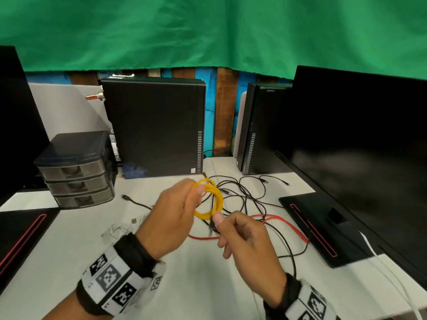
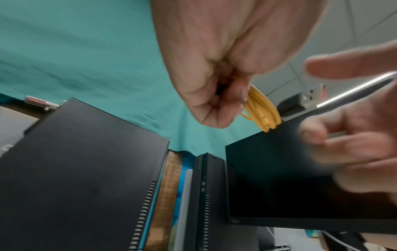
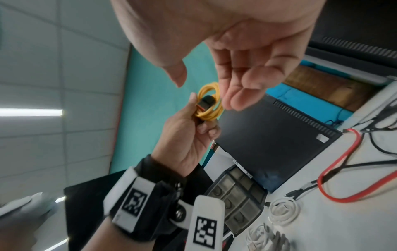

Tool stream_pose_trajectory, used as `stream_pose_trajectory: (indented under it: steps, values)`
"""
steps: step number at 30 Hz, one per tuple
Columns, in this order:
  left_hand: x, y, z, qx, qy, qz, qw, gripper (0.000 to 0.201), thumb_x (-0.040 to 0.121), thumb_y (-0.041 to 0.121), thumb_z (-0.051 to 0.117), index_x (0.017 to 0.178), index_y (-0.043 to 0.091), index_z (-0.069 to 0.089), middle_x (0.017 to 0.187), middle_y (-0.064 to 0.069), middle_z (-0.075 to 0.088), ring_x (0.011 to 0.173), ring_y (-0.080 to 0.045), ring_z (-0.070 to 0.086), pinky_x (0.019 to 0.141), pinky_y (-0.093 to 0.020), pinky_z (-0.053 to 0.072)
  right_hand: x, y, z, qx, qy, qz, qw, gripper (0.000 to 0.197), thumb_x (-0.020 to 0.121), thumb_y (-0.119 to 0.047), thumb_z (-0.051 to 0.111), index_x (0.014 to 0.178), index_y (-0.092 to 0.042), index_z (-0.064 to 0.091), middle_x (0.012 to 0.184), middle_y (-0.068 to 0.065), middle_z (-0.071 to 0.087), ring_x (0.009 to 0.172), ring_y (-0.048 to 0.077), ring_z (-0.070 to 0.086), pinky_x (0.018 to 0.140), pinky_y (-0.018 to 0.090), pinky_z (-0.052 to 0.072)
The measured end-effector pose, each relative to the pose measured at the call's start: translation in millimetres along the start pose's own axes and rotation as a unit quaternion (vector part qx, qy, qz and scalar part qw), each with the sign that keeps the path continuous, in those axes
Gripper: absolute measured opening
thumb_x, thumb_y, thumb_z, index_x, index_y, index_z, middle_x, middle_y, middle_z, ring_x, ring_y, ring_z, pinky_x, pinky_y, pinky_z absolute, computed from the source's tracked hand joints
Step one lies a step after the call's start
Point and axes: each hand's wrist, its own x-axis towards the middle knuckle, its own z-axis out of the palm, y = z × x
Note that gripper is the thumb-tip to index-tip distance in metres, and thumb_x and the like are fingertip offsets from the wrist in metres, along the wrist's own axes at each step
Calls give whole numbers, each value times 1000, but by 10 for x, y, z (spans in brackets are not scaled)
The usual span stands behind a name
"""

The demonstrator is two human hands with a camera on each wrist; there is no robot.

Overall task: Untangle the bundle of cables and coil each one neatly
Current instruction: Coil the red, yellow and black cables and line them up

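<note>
Left hand (image 1: 172,218) pinching yellow cable (image 1: 213,199) coil

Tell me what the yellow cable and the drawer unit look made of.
Yellow cable: looks like a flexible rubbery or PVC jacket with a matte finish, since it holds tight loops in the left hand. Drawer unit: likely smoky translucent plastic; its drawer fronts show through dimly.

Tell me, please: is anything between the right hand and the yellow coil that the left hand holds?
Nothing visible does. The left hand grips the yellow coil above the table. The right hand is at the coil's lower edge; the right wrist view shows only open air between its fingertips and the coil.
</note>
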Motion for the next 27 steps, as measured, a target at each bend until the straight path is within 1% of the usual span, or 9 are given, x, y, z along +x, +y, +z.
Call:
stream_pose_trajectory:
  steps: [3,6,9,11,14,17,19,22,27]
  values:
    - [-48,41,94,-32,-55,16,998,36,103,41,41,74,20,45,69,6,45,63,-13,47,58,-21,38,62,69,-63,-16,-10,-4,1000,50,90,-51,65,67,-6,61,59,8,59,53,11,51,60,28,45]
    - [-38,-6,95,-37,-49,-14,998,37,103,42,42,74,20,47,70,2,48,63,-20,51,59,-33,45,76,91,-104,-38,-10,5,999,43,96,-37,59,67,-7,65,55,4,60,50,10,53,57,28,42]
    - [10,-99,40,-47,-18,-76,996,39,100,41,42,75,13,51,65,-6,51,56,-23,55,59,-44,49,8,29,-76,-71,-24,-24,997,49,93,-46,61,65,-6,63,55,11,57,53,28,52,55,36,43]
    - [16,-116,11,-56,-22,-98,993,41,100,42,40,76,10,50,62,-11,50,53,-27,55,57,-45,50,3,13,-73,-81,-18,-37,996,52,87,-52,61,66,-4,60,59,15,55,58,32,52,57,38,45]
    - [-5,-50,-12,-92,-40,-92,991,32,100,45,35,76,32,51,57,-5,49,50,-21,54,57,-42,51,147,18,-121,-23,17,1,1000,17,87,-27,74,85,-14,64,77,2,70,71,16,63,63,32,51]
    - [7,-8,-12,-128,-44,-102,986,34,100,46,32,72,48,50,56,6,50,53,-10,52,59,-31,50,242,-41,-135,99,-25,52,993,23,90,-8,69,105,-5,53,93,6,77,83,26,72,61,31,56]
    - [19,-31,-27,-133,-47,-114,983,32,101,45,31,78,44,53,59,6,50,56,-8,50,61,-33,51,286,-95,-108,146,-25,45,988,19,91,-1,64,104,1,50,89,11,76,76,26,72,56,31,55]
    - [22,-181,-73,-37,-96,-136,985,35,102,46,29,81,23,43,69,2,45,63,-11,42,68,-43,46,393,-97,-42,158,13,41,986,10,92,2,62,95,-1,54,81,10,73,68,21,67,51,28,52]
    - [2,-388,-239,192,-179,-173,949,36,105,47,23,76,28,33,82,2,48,77,-20,49,72,-36,39,580,-51,229,165,1,75,984,7,95,2,58,90,-3,57,81,13,69,66,21,61,49,27,47]
